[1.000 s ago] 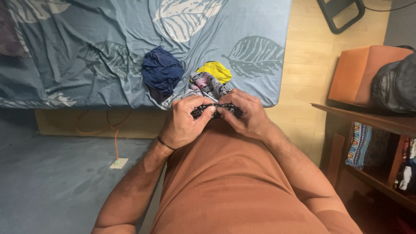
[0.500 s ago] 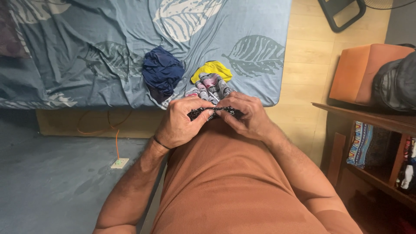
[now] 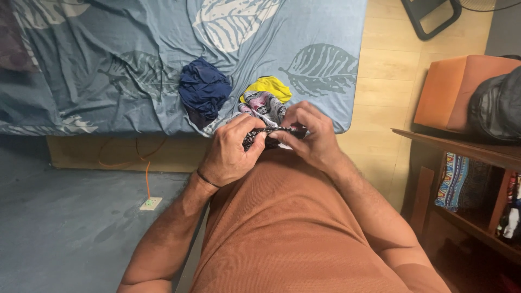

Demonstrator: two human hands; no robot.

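Note:
My left hand (image 3: pixel 230 152) and my right hand (image 3: pixel 310 138) are close together in front of my chest, both pinching a small black-and-white patterned cloth (image 3: pixel 267 133) bunched between the fingers. Just beyond them, at the bed's near edge, lies a grey, pink and black patterned garment (image 3: pixel 264 104) on top of a yellow cloth (image 3: pixel 267 86). A crumpled dark blue garment (image 3: pixel 203 89) sits to the left of these. All rest on a blue bedsheet with leaf prints (image 3: pixel 163 49).
A wooden shelf unit (image 3: pixel 461 179) with folded colourful cloth stands at the right, with an orange box (image 3: pixel 456 89) and a black bag (image 3: pixel 496 106) on it. A white socket block (image 3: pixel 148 204) with an orange cord lies on the grey floor at the left.
My hands have gathered the patterned cloth tighter and shifted slightly upward. The patterned garment on the bed shows more above my fingers now.

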